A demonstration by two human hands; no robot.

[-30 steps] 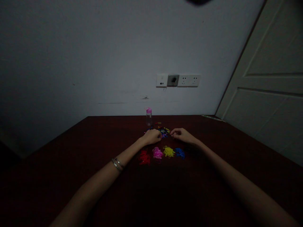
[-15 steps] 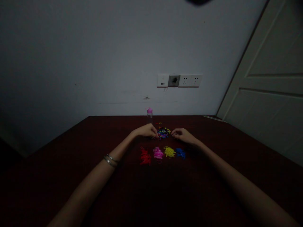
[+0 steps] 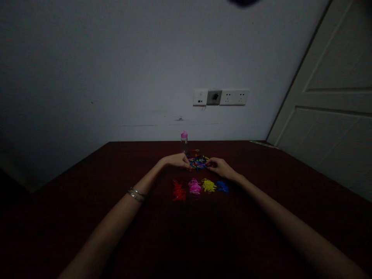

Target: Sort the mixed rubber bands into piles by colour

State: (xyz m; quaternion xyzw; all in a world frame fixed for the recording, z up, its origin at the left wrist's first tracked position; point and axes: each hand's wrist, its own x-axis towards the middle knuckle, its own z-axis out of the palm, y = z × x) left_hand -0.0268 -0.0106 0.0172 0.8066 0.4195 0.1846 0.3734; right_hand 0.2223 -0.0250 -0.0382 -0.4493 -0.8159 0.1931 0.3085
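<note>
A mixed pile of small coloured rubber bands [image 3: 198, 162] lies on the dark table between my two hands. At its left edge is my left hand [image 3: 179, 160], fingers curled and closed; whatever they pinch is too small to make out. My right hand [image 3: 218, 166] touches the pile's right edge with thumb and fingertips drawn together, their contents unclear. Nearer to me, four sorted heaps form a row: red bands [image 3: 179, 190], pink bands [image 3: 195, 186], yellow bands [image 3: 209, 185] and blue bands [image 3: 223, 187].
A clear bottle with a pink cap [image 3: 184, 142] stands behind my left hand. The reddish-brown table [image 3: 139, 155] meets a wall with a row of sockets [image 3: 220, 97]. A pale panelled door [image 3: 334, 116] is at the right. The light is dim.
My right hand has moved left onto the edge of the mixed pile. My left hand has shifted slightly left, and more of the pile shows beside it.
</note>
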